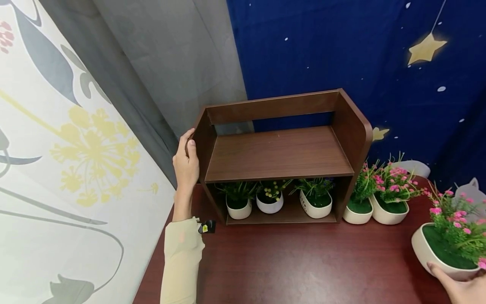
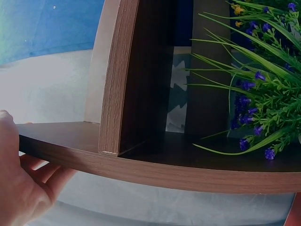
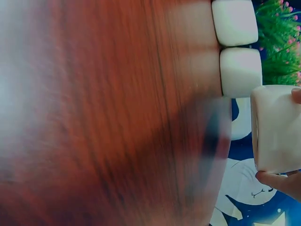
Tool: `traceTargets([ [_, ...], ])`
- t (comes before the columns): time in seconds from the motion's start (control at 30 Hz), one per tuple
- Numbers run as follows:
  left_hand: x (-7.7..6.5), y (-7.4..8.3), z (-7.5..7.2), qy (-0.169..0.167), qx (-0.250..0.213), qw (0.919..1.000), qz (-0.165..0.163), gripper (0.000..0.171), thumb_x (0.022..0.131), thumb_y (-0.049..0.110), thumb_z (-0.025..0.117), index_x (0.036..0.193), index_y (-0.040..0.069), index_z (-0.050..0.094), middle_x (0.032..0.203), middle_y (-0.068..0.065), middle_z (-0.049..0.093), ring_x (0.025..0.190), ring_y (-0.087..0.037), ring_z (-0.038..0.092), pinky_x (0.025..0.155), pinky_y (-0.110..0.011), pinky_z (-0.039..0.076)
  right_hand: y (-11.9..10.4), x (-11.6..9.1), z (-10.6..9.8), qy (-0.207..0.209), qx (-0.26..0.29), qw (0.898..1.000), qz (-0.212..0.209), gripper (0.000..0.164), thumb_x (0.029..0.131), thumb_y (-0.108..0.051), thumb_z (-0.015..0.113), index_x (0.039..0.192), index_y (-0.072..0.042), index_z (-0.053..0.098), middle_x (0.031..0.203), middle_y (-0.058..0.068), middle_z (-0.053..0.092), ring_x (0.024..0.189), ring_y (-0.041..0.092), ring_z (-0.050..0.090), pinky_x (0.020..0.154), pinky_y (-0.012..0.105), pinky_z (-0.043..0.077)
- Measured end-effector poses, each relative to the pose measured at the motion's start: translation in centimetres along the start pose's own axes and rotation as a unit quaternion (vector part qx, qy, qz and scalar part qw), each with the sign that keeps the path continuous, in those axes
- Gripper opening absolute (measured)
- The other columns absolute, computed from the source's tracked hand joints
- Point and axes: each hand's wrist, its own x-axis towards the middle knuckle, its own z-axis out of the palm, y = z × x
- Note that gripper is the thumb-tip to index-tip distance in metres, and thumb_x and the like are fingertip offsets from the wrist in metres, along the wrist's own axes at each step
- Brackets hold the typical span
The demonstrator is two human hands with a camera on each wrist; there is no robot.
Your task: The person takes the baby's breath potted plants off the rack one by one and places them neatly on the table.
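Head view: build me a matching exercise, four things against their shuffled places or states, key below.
1. Left hand
2. Right hand
3. Yellow-flowered pot
4. Larger yellow star

A. between two other pots on the lower shelf
B. on the blue curtain
C. gripping the shelf unit's left panel
D. holding a pink-flowered pot

Pairs: 1-C, 2-D, 3-A, 4-B.

The edge of a brown wooden shelf (image 2: 155, 174) is gripped by the left hand (image 2: 23, 193), with fingers curled beneath. At right, purple flowers (image 2: 242, 101) are surrounded by long green leaves (image 2: 268, 108); small yellow-orange flowers (image 2: 238, 9) are seen above. Grey cloth (image 2: 141, 202) and blue cloth (image 2: 47, 28) are seen beyond.
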Motion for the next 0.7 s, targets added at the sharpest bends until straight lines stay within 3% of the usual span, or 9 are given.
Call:
traceTargets([
  [0.07, 0.0, 0.0, 0.0, 0.001, 0.0, 1.0, 0.0, 0.037, 0.101, 0.034, 0.035, 0.133, 0.024, 0.052, 0.053, -0.004, 0.037, 0.045, -0.02, 0.028, 0.048, -0.034, 0.026, 0.3, 0.8, 0.1, -0.01, 0.014, 1.0, 0.005, 0.116, 0.05, 0.016, 0.072, 0.148, -0.021, 0.02, 0.148, -0.003, 0.027, 0.131, 0.003, 0.026, 0.104, 0.017, 0.016],
  [0.27, 0.0, 0.0, 0.1, 0.003, 0.0, 1.0, 0.001, 0.038, 0.101, 0.036, 0.035, 0.133, 0.025, 0.052, 0.051, -0.005, 0.035, 0.044, -0.02, 0.028, 0.046, -0.034, 0.025, 1.3, 2.6, 0.8, -0.019, -0.03, 0.999, 0.029, 0.112, 0.059, 0.005, 0.074, 0.149, -0.024, 0.015, 0.15, -0.003, 0.021, 0.134, 0.006, 0.02, 0.106, 0.02, 0.013],
  [0.4, 0.0, -0.2, 0.1, 0.004, 0.003, 1.0, 0.002, 0.038, 0.101, 0.036, 0.034, 0.133, 0.024, 0.052, 0.051, -0.005, 0.035, 0.043, -0.02, 0.028, 0.046, -0.034, 0.025, 1.9, 3.3, 1.6, -0.025, -0.063, 0.995, 0.076, 0.1, 0.068, -0.005, 0.071, 0.148, -0.021, 0.012, 0.149, 0.012, 0.019, 0.136, 0.018, 0.02, 0.108, 0.025, 0.012],
  [0.5, 0.1, -0.2, 0.2, 0.006, 0.004, 1.0, 0.003, 0.038, 0.101, 0.036, 0.034, 0.133, 0.024, 0.052, 0.051, -0.005, 0.035, 0.044, -0.02, 0.028, 0.046, -0.033, 0.025, 2.5, 3.8, 2.3, -0.017, -0.059, 0.993, 0.102, 0.094, 0.07, -0.004, 0.069, 0.145, -0.018, 0.014, 0.142, 0.022, 0.022, 0.134, 0.026, 0.023, 0.107, 0.027, 0.014],
  [0.63, 0.1, -0.2, 0.2, 0.006, 0.006, 1.0, 0.003, 0.038, 0.101, 0.036, 0.034, 0.133, 0.025, 0.052, 0.051, -0.005, 0.035, 0.043, -0.02, 0.028, 0.046, -0.034, 0.025, 3.3, 4.6, 2.9, -0.006, -0.053, 0.993, 0.102, 0.091, 0.068, -0.001, 0.069, 0.142, -0.014, 0.019, 0.133, 0.004, 0.027, 0.13, 0.027, 0.027, 0.105, 0.026, 0.017],
  [0.7, 0.1, -0.2, 0.2, 0.006, 0.007, 0.9999, 0.004, 0.038, 0.101, 0.036, 0.034, 0.133, 0.025, 0.052, 0.052, -0.004, 0.035, 0.044, -0.02, 0.027, 0.047, -0.033, 0.026, 3.7, 5.1, 3.1, -0.009, -0.063, 0.992, 0.107, 0.089, 0.067, -0.001, 0.069, 0.141, -0.009, 0.021, 0.131, 0.003, 0.027, 0.129, 0.028, 0.028, 0.105, 0.026, 0.017],
])
